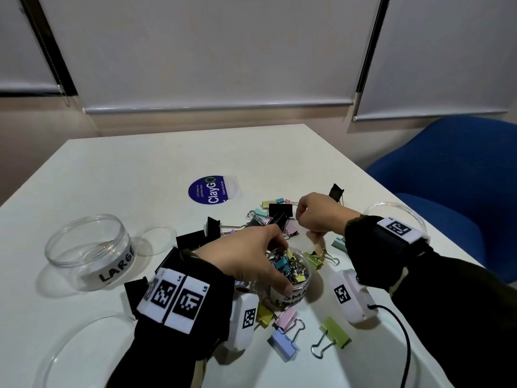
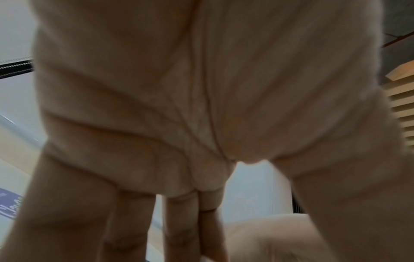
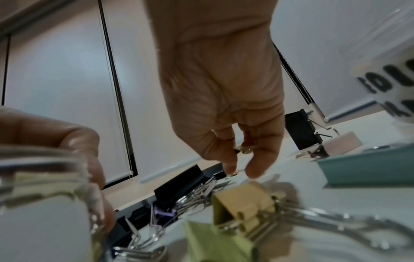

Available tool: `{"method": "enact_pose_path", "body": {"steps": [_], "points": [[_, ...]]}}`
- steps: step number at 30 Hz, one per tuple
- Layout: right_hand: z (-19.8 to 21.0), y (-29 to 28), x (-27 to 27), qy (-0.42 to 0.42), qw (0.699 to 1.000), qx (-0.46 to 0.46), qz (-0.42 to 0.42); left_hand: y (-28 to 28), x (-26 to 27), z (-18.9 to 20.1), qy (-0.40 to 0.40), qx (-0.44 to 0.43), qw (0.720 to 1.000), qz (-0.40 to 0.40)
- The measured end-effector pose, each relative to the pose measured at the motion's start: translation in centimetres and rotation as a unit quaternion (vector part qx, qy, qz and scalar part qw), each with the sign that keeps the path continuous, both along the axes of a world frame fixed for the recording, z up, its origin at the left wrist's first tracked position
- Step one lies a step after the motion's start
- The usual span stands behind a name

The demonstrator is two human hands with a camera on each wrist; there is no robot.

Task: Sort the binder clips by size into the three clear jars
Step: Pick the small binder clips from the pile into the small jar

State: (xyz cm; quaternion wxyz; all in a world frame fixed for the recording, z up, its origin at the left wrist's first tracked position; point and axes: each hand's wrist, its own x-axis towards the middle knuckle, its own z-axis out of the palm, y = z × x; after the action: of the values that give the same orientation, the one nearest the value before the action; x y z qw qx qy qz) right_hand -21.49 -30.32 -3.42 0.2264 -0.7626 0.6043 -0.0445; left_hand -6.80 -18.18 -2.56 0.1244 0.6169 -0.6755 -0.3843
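We see the left hand [image 1: 251,257] curled round the small jar [image 1: 291,278], thumb on its labelled wall; this jar, packed with tiny binder clips, stands near the table's [image 1: 140,163] near edge. The right hand [image 1: 316,214] is just beyond it, thumb and forefinger pinching the wire handle of a small clip [image 3: 244,150] over the mixed clip pile [image 1: 279,217] at mid-table. The jar marked LARGE [image 1: 89,253] sits toward the left edge, and 1 further clear jar [image 1: 397,217] toward the right edge, partly hidden by the right wrist.

Colourful binder clips [image 1: 279,219] around part-filled small jar [image 1: 291,275]
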Motion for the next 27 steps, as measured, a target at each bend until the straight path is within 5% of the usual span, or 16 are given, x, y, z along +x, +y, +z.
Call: {"method": "enact_pose_path", "body": {"steps": [7,13,19,27], "points": [[-0.2,-0.5,0.0,-0.021,1.0,-0.006,0.016,0.0,0.0,0.0,0.005,0.004,1.0,0.002],[0.0,0.2,0.1,0.051,0.994,-0.016,0.093,-0.1,0.0,0.1,0.0,-0.003,1.0,-0.002],[0.7,0.4,-0.3,0.079,0.993,-0.041,0.078,0.0,0.0,0.2,0.007,0.007,1.0,-0.001],[3.2,1.3,-1.4,0.241,0.965,-0.008,0.103,0.0,0.0,0.2,0.0,0.006,1.0,0.005]]}}
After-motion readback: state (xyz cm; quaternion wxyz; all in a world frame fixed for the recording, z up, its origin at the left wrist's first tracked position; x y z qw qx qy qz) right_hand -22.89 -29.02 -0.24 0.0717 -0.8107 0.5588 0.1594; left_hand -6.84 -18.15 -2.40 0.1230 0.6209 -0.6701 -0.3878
